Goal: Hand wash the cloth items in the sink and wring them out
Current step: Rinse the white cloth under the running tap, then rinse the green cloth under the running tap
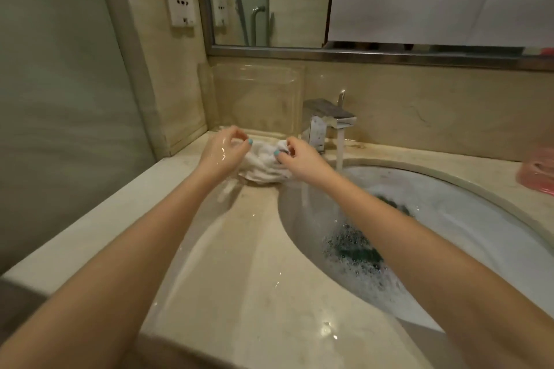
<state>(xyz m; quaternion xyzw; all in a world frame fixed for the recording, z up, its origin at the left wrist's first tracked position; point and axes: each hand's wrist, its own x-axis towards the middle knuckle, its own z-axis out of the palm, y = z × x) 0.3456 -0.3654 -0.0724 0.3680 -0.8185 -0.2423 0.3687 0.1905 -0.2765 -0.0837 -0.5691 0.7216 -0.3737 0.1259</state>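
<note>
On counter left of sink (467,189): both hands, left (220,151) and right (299,156), pinch white cloth (260,165); soaked, limp, likely heavy; grip bunched ends.

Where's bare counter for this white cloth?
Bare: the wet beige stone counter between the white oval sink and the near edge. Crowded: back corner with the white cloth, sink with a dark green cloth, far right with a pink object.

Head camera looks forward and down, close over the sink (467,213)
</note>
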